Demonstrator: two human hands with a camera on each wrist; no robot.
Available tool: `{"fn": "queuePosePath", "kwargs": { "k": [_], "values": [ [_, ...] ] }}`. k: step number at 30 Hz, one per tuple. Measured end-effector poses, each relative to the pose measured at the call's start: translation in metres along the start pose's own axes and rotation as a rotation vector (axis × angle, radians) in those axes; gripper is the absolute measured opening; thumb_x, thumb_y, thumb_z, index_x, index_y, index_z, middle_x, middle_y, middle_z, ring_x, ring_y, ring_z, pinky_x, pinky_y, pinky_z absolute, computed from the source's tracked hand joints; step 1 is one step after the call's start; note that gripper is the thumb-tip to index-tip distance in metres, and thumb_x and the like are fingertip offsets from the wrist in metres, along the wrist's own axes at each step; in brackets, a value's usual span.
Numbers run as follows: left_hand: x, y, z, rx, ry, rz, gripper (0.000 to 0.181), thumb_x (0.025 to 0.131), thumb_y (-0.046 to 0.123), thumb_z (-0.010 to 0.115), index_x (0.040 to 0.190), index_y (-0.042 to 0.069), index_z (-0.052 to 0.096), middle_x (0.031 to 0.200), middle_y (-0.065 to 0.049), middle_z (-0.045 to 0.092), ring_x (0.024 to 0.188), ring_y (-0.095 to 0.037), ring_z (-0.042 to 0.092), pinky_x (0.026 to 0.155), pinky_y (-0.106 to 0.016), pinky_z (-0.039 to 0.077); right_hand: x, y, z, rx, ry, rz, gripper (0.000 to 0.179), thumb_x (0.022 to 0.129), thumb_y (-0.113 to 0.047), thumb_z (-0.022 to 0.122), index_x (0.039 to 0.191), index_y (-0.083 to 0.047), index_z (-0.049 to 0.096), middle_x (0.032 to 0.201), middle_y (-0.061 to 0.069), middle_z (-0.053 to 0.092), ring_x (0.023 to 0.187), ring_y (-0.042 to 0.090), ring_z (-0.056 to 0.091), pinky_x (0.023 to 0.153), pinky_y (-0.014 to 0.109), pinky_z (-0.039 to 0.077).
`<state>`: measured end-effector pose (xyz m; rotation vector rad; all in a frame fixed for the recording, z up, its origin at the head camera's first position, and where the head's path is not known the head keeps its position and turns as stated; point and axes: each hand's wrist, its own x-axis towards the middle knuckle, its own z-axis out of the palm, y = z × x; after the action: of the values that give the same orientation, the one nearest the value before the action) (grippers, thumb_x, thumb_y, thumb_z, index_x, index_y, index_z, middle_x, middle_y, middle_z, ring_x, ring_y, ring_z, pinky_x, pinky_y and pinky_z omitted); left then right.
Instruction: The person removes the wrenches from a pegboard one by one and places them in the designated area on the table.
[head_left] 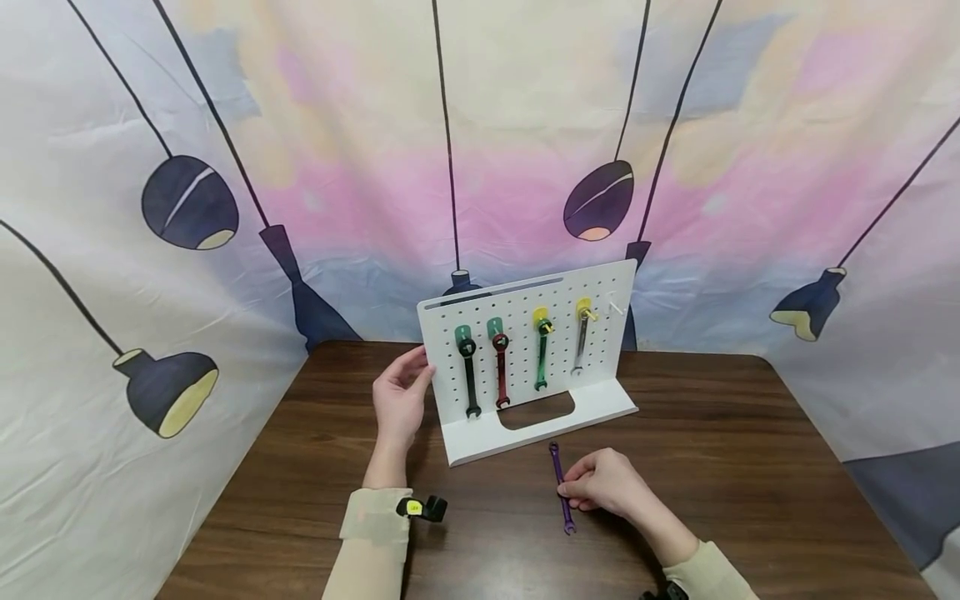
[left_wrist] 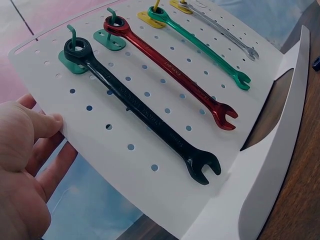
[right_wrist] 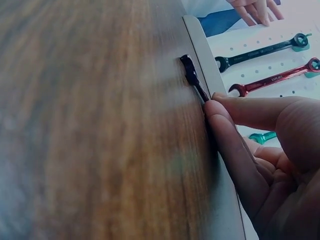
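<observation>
My right hand pinches a purple combination wrench by its shaft, in front of the white pegboard stand. In the right wrist view, thumb and forefinger meet on the wrench. My left hand holds the stand's left edge, thumb on the front and fingers behind, as the left wrist view shows. On the board hang a black wrench, a red wrench, a green wrench and a silver wrench, each by its ring end on a hook.
A bare white peg sticks out at the board's upper right. The stand's base has a cutout above the brown wooden table. Behind hangs a cloth backdrop printed with lamps.
</observation>
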<state>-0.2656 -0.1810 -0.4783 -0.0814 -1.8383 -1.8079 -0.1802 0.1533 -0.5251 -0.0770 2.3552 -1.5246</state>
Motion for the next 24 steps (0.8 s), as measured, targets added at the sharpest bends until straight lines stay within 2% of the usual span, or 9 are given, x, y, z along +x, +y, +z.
{"fn": "queuePosePath", "kwargs": {
  "k": [7,17,24],
  "values": [
    [0.002,-0.001,0.004,-0.019,0.002,0.0,0.03,0.095,-0.002,0.08,0.124,0.005,0.08,0.11,-0.02,0.076,0.091,-0.012,0.07,0.079,-0.023,0.052,0.001,0.0,-0.017,-0.004,-0.032,-0.003,0.021,0.09,-0.017,0.088,0.094,0.002,0.079,0.077,0.008,0.076,0.069,0.017,0.074,0.064,0.035,0.063],
    [0.0,-0.004,0.004,-0.016,-0.01,0.005,0.031,0.095,-0.002,0.079,0.124,0.007,0.08,0.108,-0.012,0.077,0.093,-0.015,0.07,0.079,-0.025,0.053,0.011,0.001,-0.052,0.062,-0.014,0.008,0.034,0.096,-0.017,0.082,0.114,0.01,0.075,0.094,0.016,0.079,0.082,0.024,0.077,0.075,0.039,0.064],
    [0.004,-0.002,-0.001,-0.008,-0.009,-0.006,0.03,0.096,-0.002,0.079,0.124,0.009,0.08,0.106,-0.009,0.078,0.094,-0.016,0.071,0.079,-0.026,0.052,0.029,-0.012,-0.069,0.119,-0.01,-0.021,0.045,0.101,-0.017,0.077,0.13,0.015,0.065,0.107,0.024,0.077,0.09,0.027,0.078,0.081,0.039,0.064]
  ]
}}
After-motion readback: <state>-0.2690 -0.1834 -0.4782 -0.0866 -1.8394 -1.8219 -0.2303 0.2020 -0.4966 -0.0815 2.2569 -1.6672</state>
